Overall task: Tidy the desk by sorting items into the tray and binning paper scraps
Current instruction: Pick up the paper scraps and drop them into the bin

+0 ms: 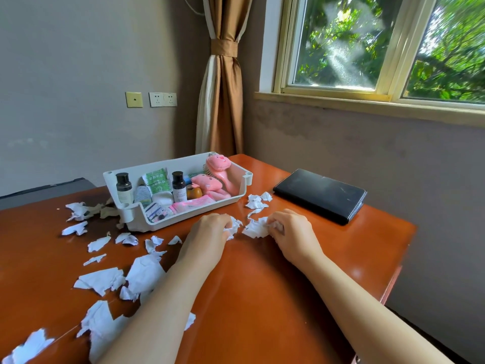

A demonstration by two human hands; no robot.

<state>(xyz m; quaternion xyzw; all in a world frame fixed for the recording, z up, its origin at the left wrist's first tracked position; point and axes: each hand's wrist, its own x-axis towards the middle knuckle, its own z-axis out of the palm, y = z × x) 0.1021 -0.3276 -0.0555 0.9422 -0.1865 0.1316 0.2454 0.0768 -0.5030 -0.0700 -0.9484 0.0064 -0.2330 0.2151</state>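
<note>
On the brown desk (262,298), my left hand (207,237) grips a crumpled white paper scrap (235,225) just in front of the white tray (244,190). My right hand (291,232) holds another crumpled white scrap (256,228) beside it. A small heap of torn scraps (256,202) lies just beyond my hands. Several more white scraps (105,279) are strewn over the left half of the desk. The tray holds two dark-capped bottles (178,186), a green packet, pink plush toys (210,183), a pink brush and small packets.
A black wallet-like case (320,195) lies at the far right of the desk. The desk's right edge (393,279) drops off near a wall. A curtain (223,88) and a window stand behind. Brown paper bits (105,210) lie left of the tray.
</note>
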